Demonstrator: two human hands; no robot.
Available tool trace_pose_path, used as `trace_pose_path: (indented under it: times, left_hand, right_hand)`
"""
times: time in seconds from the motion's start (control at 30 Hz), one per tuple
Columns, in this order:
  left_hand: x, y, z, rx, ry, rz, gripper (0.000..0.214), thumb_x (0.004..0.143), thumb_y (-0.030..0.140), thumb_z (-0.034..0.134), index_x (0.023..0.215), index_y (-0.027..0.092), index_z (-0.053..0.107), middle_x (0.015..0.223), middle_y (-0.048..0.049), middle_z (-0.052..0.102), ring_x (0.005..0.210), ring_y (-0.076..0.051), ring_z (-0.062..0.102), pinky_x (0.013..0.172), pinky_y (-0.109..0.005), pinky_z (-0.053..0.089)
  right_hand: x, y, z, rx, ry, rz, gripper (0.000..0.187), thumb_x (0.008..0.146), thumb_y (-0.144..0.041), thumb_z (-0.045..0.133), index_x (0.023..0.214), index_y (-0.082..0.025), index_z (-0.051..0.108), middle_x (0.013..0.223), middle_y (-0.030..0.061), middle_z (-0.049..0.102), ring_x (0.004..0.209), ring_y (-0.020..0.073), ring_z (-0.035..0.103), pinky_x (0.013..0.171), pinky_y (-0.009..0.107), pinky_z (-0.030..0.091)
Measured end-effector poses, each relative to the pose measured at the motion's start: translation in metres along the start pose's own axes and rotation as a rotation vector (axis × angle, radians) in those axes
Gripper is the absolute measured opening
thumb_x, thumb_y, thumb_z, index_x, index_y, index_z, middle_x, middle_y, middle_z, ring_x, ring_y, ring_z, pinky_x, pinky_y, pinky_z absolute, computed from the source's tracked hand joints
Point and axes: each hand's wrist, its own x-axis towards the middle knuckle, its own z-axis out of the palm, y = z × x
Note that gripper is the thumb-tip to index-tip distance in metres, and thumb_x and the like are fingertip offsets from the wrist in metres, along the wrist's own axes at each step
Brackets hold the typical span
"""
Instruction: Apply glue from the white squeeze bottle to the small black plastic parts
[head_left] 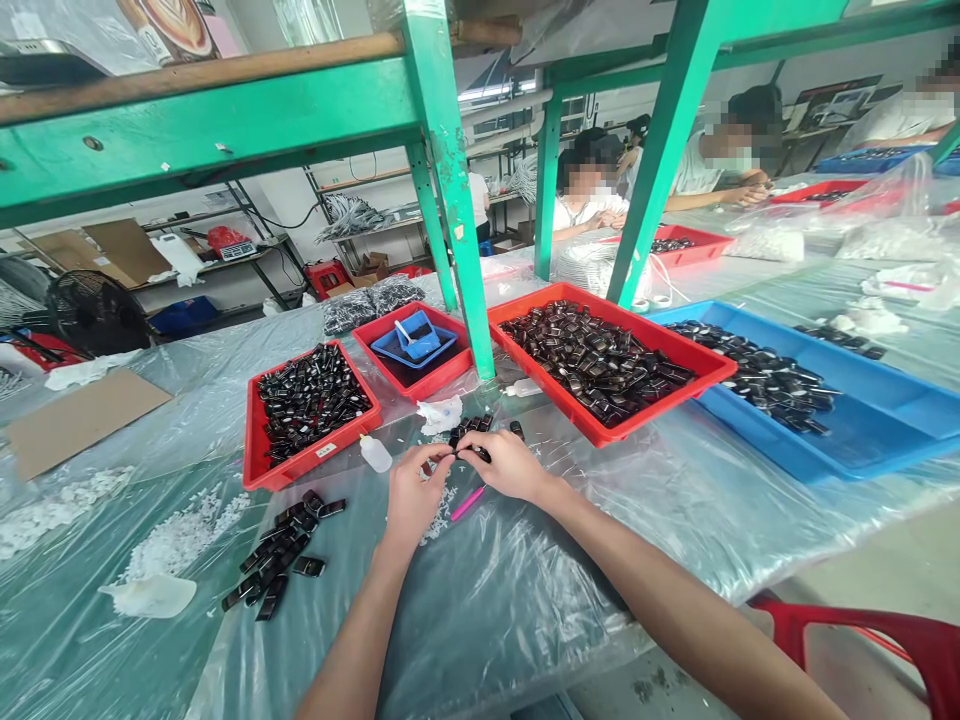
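Note:
My left hand (415, 497) and my right hand (507, 465) meet over the plastic-covered table, fingers pinched together on a small black part (471, 451) held between them. Just beyond my fingertips lies a little cluster of the same black parts (474, 425). A pink pen-like stick (468, 503) lies on the plastic sheet between my wrists. A small white squeeze bottle (375, 453) lies to the left of my left hand. A pile of several black parts (279, 552) sits at the near left.
A red tray (255, 450) of black parts stands left; a small red tray (409, 378) holds a blue dish. A larger red tray (600, 425) and a blue tray (862, 440) stand right. Green frame post (457, 230) rises behind. White scraps (176, 540) lie left. Other people work at the back.

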Motion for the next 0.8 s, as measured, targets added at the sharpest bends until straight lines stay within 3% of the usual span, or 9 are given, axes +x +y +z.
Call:
trace_pose_path:
  times: [0.4,0.63,0.8]
  left_hand:
    - [0.0,0.0051,0.0015,-0.066,0.072,-0.011,0.015,0.087,0.033,0.065,0.092,0.022,0.075,0.088,-0.0048,0.074,0.076,-0.017,0.063,0.069,-0.03,0.049]
    - [0.0045,0.0006,0.0025,-0.334,0.078,-0.188,0.023,0.082,0.038,0.071,0.092,0.019,0.076,0.092,-0.0072,0.076,0.083,-0.019,0.068,0.073,-0.03,0.054]
    - [0.0066,-0.001,0.0029,-0.467,0.038,-0.304,0.026,0.077,0.04,0.075,0.091,0.018,0.076,0.087,-0.0058,0.074,0.078,-0.018,0.067,0.07,-0.029,0.054]
  right_hand:
    - [0.0023,-0.0036,0.0017,0.208,0.057,-0.005,0.019,0.094,-0.022,0.055,0.095,-0.019,0.073,0.094,0.0041,0.076,0.083,0.019,0.067,0.079,0.029,0.047]
    - [0.0044,-0.0026,0.0032,0.323,0.086,-0.01,0.019,0.093,-0.024,0.055,0.088,-0.017,0.072,0.085,0.0034,0.073,0.079,0.0181,0.064,0.075,0.028,0.046]
    - [0.004,-0.0033,0.0053,0.372,0.086,-0.015,0.017,0.091,-0.025,0.057,0.088,-0.018,0.072,0.086,0.0035,0.073,0.08,0.0185,0.064,0.077,0.029,0.046]
